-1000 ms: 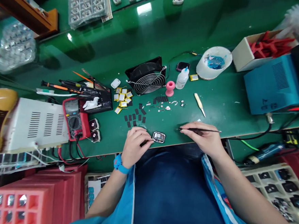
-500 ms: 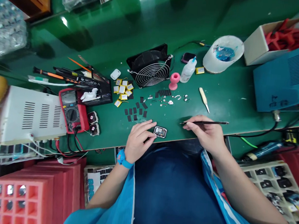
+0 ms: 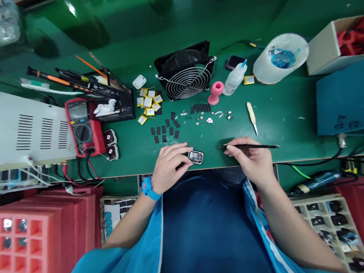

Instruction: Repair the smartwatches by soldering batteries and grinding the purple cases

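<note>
A small opened watch case [image 3: 196,157] with its circuitry showing lies near the bench's front edge. My left hand [image 3: 171,165] has its thumb and fingertips on the left side of this case, steadying it against the bench. To the right, my right hand [image 3: 251,159] grips slim black tweezers [image 3: 265,146], their tip pointing left, apart from the case. Small black pads [image 3: 164,130] are scattered beyond my left hand. Tiny loose parts [image 3: 209,120] lie farther up the bench. A cream-handled pointed tool [image 3: 251,116] rests beyond my right hand.
A black fan [image 3: 186,74] stands at the back, with yellow-edged batteries [image 3: 147,102] to its left. A pink holder [image 3: 215,93], a dropper bottle [image 3: 235,78] and a white tub [image 3: 268,67] stand to its right. A red multimeter [image 3: 84,125] and blue box [image 3: 346,102] flank the work area.
The view has shifted slightly, so the bench items sit a little differently in the picture. Both hands keep nearly the same pose, the left at the watch case and the right holding the tweezers.
</note>
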`<action>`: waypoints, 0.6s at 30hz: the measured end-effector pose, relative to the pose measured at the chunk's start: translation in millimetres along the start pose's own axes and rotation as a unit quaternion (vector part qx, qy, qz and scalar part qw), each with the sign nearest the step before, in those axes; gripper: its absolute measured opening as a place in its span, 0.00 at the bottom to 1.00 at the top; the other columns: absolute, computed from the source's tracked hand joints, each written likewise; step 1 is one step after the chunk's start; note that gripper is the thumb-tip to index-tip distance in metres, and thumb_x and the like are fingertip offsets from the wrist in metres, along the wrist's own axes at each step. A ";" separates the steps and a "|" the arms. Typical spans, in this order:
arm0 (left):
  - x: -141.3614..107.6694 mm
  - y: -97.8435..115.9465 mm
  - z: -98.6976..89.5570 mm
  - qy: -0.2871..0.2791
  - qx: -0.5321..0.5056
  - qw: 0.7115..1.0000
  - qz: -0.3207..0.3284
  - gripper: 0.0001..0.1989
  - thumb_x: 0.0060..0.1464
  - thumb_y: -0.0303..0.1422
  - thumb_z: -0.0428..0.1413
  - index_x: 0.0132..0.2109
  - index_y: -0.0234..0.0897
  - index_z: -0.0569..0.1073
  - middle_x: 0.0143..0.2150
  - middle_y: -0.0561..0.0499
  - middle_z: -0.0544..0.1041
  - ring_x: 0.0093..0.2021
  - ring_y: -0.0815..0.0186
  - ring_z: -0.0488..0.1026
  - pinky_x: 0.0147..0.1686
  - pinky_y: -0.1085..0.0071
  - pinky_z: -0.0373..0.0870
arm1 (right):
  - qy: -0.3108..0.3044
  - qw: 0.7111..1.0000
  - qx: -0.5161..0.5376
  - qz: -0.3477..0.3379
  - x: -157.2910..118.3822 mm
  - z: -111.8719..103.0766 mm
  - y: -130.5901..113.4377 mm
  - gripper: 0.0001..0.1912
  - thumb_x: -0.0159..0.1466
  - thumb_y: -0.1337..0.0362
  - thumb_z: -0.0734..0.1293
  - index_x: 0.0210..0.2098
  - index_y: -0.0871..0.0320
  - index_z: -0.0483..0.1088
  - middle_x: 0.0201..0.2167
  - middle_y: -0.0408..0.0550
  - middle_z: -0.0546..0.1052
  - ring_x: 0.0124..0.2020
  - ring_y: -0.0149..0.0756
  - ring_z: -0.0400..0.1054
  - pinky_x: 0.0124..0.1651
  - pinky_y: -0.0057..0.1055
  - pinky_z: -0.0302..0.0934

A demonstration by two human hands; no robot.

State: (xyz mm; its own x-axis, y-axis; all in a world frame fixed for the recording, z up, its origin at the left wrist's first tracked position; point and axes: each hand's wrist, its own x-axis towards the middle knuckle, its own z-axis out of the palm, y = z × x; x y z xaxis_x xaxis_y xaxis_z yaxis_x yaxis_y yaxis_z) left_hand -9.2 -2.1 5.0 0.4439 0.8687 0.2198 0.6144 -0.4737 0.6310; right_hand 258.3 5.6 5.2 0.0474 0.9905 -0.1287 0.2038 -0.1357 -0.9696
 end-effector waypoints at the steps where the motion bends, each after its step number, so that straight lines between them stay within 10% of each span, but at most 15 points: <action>1: 0.0 0.0 0.1 0.002 -0.003 1.000 -0.001 0.06 0.65 0.30 0.61 0.37 0.41 0.75 0.52 0.47 0.84 0.59 0.55 0.78 0.56 0.54 0.72 | 0.000 1.000 -0.001 -0.001 0.0 0.1 -0.1 0.17 0.64 0.47 0.73 0.35 0.55 0.78 0.31 0.47 0.81 0.30 0.36 0.79 0.34 0.33 0.75; 14: -1.2 -0.4 1.2 0.007 -0.007 1.000 -0.006 0.07 0.64 0.29 0.62 0.36 0.41 0.74 0.52 0.48 0.84 0.60 0.55 0.78 0.56 0.55 0.71 | -0.008 1.000 -0.013 -0.001 -0.3 -2.4 -0.3 0.22 0.65 0.41 0.70 0.35 0.55 0.75 0.29 0.45 0.80 0.28 0.36 0.77 0.33 0.32 0.72; 18: -1.4 -0.4 1.1 0.014 -0.014 1.000 -0.005 0.06 0.63 0.29 0.63 0.37 0.41 0.75 0.52 0.47 0.84 0.59 0.56 0.78 0.56 0.54 0.72 | -0.047 0.983 -0.164 -0.062 3.9 -6.1 -10.1 0.29 0.72 0.38 0.57 0.27 0.53 0.67 0.18 0.43 0.71 0.20 0.34 0.68 0.27 0.32 0.60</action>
State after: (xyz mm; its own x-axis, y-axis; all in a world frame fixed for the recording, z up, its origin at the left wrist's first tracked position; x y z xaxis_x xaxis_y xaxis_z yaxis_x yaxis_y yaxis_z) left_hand -9.3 -3.3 3.6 0.4203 0.8768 0.2338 0.5990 -0.4616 0.6543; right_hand 262.3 10.7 15.8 -0.0852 0.9952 -0.0473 0.5078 0.0025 -0.8615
